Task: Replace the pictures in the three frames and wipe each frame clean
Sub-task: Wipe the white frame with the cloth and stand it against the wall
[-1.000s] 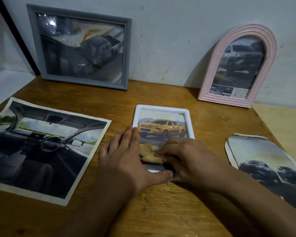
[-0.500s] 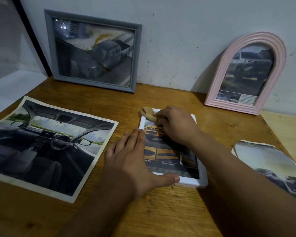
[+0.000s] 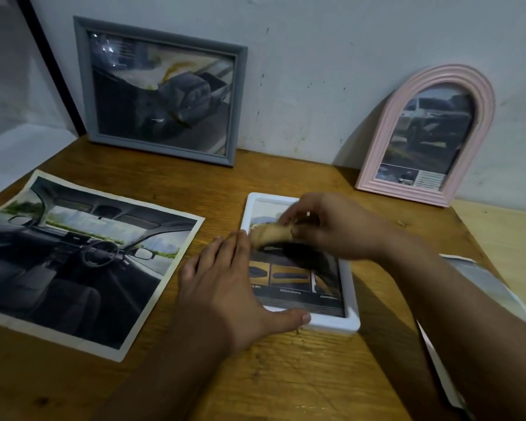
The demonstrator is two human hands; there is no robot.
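A small white frame (image 3: 350, 305) with a yellow-car picture lies flat on the wooden table (image 3: 286, 375). My left hand (image 3: 225, 287) rests flat along its left edge, fingers straight, thumb against the near rim. My right hand (image 3: 325, 226) hovers over the upper half of the frame and pinches a tan cloth (image 3: 269, 233). A grey frame (image 3: 161, 89) and a pink arched frame (image 3: 431, 135) lean on the wall, each holding a car picture.
A large loose print of a car interior (image 3: 73, 259) lies at the left of the table. Another loose print (image 3: 492, 284) lies at the right, partly under my right forearm. A dark-edged panel (image 3: 12, 71) leans at far left.
My right hand carried the cloth from the frame's near end to its far corner, then lifted back over the upper half. The left hand stayed pressed at the left edge.
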